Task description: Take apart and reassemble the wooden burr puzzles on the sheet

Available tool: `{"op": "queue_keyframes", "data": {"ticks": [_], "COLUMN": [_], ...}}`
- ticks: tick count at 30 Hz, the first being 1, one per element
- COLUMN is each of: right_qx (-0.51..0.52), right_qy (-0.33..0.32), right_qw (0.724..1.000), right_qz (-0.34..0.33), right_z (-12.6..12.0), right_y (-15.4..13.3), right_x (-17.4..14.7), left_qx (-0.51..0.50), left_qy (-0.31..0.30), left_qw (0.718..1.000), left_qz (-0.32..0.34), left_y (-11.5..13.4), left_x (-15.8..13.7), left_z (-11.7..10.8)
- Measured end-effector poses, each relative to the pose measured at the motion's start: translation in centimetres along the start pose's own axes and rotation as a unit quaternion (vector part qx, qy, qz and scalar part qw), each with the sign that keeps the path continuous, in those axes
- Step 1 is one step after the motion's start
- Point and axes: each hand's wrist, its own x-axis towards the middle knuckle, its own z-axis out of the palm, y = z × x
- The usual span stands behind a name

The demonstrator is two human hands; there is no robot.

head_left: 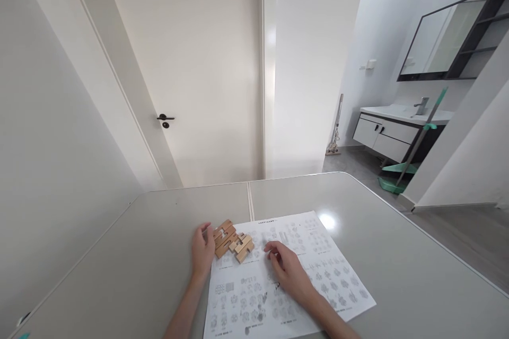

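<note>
Flat notched wooden puzzle pieces lie in two groups on a printed sheet (238,302). The reddish-brown pieces (225,237) are on the left, and the paler pieces (242,248) sit against their right side. My left hand (203,248) rests at the left edge of the brown pieces, fingers loosely bent and thumb apart; whether it touches them is hard to tell. Over the middle of the sheet, my right hand (287,267) lies to the right of the pale pieces, fingers loosely curled and apart, with nothing visible in it.
The sheet carries rows of small grey diagrams. It lies on a grey table (159,243) with a seam. Beyond stands a white door (207,63) with a black handle. At right are a sink cabinet (385,132), a mop (336,127) and a green dustpan (392,184).
</note>
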Motion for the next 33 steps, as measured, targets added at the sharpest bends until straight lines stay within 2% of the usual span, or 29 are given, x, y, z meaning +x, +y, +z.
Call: {"op": "queue_keyframes", "data": {"ticks": [6, 33], "right_qx": [-0.002, -0.013], "right_qy": [-0.009, -0.030], "right_qw": [1.000, 0.999], "right_qz": [0.002, 0.005], "right_z": [0.04, 0.12], "right_y": [0.13, 0.34], "right_x": [-0.02, 0.11], "left_qx": [-0.005, 0.007], "left_qy": [-0.007, -0.009], "left_qw": [1.000, 1.000], "left_qz": [-0.011, -0.005], "left_y": [-0.27, -0.97], "left_x": [-0.10, 0.11], "left_z": [0.66, 0.89]}}
